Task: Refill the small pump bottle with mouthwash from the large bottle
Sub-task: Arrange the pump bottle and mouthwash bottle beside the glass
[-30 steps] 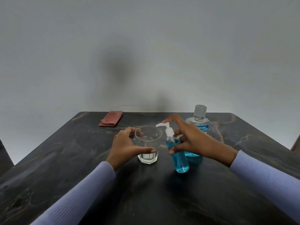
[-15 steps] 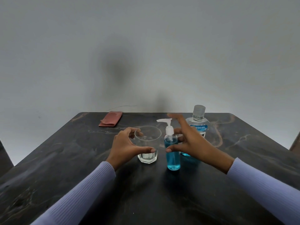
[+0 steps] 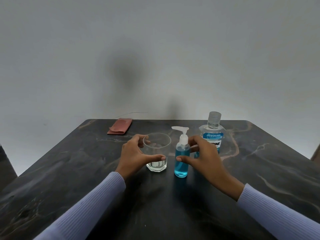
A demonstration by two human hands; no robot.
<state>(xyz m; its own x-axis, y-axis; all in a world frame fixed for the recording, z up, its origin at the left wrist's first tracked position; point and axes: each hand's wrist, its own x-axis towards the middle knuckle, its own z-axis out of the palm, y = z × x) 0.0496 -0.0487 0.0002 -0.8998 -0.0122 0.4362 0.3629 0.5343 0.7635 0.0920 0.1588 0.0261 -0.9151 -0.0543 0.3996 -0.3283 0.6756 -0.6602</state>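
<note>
Small clear-plastic pump bottle (image 3: 181, 157) of blue liquid: light, tippy, likely slick; right hand (image 3: 204, 157) loosely spread beside its body, best grip mid-barrel; left hand (image 3: 136, 155) grips clear faceted glass tumbler (image 3: 157, 151).

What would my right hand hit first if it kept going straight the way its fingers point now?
Most likely the small pump bottle: the right hand points left toward it, thumb tip just at its blue body. Whether it already touches is unclear. Beyond it stands the glass, held by the left hand.

Soft, dim, even light; a blurred dark shadow sits on the grey wall (image 3: 128, 75). The wide lens bows the marble table (image 3: 259, 170) edges, and focus stays fairly sharp.
</note>
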